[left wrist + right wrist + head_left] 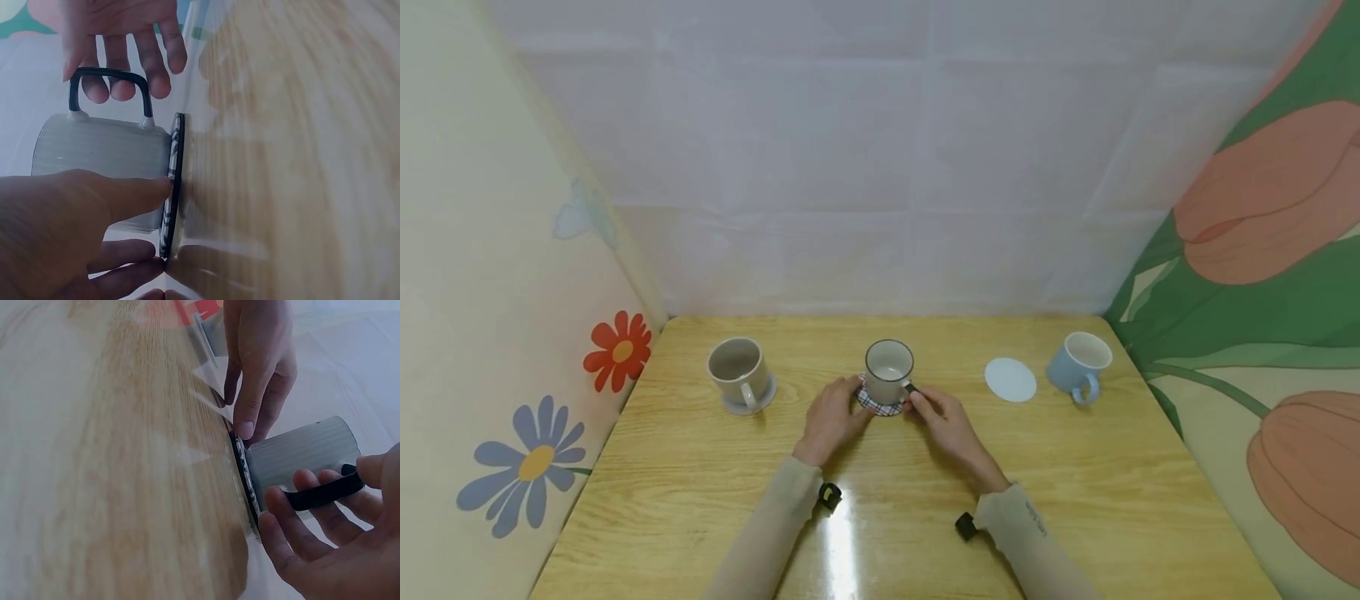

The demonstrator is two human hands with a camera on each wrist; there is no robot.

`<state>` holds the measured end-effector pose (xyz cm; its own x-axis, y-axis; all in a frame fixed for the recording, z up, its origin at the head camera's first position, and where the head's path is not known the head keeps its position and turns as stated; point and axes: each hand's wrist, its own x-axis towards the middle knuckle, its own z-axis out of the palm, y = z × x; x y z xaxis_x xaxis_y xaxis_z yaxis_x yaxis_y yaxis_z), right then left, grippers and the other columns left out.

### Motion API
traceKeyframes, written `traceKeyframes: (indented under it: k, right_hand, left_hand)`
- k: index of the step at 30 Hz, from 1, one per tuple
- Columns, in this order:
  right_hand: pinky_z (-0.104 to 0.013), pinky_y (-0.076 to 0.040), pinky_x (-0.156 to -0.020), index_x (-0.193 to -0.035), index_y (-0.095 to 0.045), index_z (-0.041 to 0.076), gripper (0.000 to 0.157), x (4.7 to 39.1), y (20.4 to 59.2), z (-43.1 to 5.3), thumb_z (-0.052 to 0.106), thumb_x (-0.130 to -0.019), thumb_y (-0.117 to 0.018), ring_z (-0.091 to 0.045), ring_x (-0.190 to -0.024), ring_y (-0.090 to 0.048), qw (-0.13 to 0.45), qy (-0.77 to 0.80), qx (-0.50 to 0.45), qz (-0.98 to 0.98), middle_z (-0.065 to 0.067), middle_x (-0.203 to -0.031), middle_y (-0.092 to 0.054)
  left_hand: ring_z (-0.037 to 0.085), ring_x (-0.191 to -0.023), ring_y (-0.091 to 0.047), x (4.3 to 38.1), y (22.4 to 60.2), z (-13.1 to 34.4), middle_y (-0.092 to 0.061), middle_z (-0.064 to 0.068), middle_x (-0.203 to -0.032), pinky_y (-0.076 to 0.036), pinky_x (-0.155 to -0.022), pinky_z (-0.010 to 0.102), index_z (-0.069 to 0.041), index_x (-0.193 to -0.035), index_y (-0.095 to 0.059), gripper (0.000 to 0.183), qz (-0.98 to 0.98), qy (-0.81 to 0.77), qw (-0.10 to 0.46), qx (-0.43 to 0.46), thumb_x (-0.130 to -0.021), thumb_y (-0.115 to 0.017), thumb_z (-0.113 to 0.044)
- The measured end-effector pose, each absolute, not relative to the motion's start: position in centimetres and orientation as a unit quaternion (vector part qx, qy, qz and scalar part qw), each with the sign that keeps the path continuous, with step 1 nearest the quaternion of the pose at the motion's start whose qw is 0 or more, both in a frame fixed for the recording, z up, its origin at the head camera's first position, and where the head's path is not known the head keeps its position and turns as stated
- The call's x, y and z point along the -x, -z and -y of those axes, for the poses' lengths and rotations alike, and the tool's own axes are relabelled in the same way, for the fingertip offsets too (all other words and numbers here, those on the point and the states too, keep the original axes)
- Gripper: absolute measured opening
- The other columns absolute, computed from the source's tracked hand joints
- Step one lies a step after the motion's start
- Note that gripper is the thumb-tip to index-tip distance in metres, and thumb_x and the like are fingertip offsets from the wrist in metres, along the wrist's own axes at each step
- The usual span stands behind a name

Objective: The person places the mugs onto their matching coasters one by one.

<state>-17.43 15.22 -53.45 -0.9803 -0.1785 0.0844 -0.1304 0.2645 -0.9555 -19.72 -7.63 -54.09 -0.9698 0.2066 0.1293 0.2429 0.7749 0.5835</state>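
A pale mug (883, 385) with a dark rim and black handle (111, 72) stands upright on a round plaid coaster (880, 409) in mid-table. My left hand (833, 417) holds the coaster by its left edge, thumb on top and fingers along the rim, as the left wrist view shows. From the right, my right hand (951, 429) has the mug's handle between its thumb and curled fingers. In the right wrist view, its little finger lies close to the coaster edge.
On the left, a beige mug (737, 371) stands on a grey coaster (769, 395). To the right lie a plain white round coaster (1011, 380) and, just beyond it, a light blue mug (1071, 368). A white cloth (850, 167) hangs behind the wooden table (895, 517).
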Motion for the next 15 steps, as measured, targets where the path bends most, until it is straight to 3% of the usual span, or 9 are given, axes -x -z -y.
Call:
traceKeyframes:
  k: [6, 10, 15]
  right_hand:
    - [-0.028, -0.06, -0.093, -0.116, -0.073, -0.005, 0.027, 17.2, 53.1, -15.4, 0.016, -0.111, -0.057, -0.035, -0.11, -0.073, 0.009, 0.579, 0.097, -0.809, -0.02, -0.113, -0.077]
    - [-0.037, -0.06, -0.099, -0.126, -0.071, -0.002, 0.03, 16.9, 52.6, -16.0, 0.021, -0.112, -0.057, -0.034, -0.113, -0.075, 0.008, 0.552, 0.108, -0.827, -0.018, -0.119, -0.078]
    - [-0.038, -0.062, -0.09, -0.131, -0.069, 0.0, 0.033, 16.7, 52.0, -16.7, 0.024, -0.112, -0.056, -0.038, -0.108, -0.075, 0.014, 0.533, 0.107, -0.839, -0.019, -0.122, -0.077]
  left_hand:
    - [0.038, -0.117, -0.068, 19.6, 54.0, 7.7, -0.072, 0.018, -0.129, -0.058, -0.098, 0.057, -0.008, -0.142, -0.066, 0.059, 0.937, 0.326, 0.027, 0.125, -0.09, -0.086, -0.027]
    - [0.039, -0.122, -0.067, 19.4, 53.7, 7.7, -0.071, 0.019, -0.133, -0.056, -0.104, 0.058, -0.005, -0.143, -0.064, 0.062, 0.932, 0.342, 0.013, 0.124, -0.09, -0.086, -0.027]
    - [0.04, -0.132, -0.063, 19.1, 53.6, 7.8, -0.067, 0.019, -0.142, -0.05, -0.114, 0.059, -0.005, -0.147, -0.06, 0.067, 0.926, 0.359, -0.003, 0.116, -0.09, -0.086, -0.03]
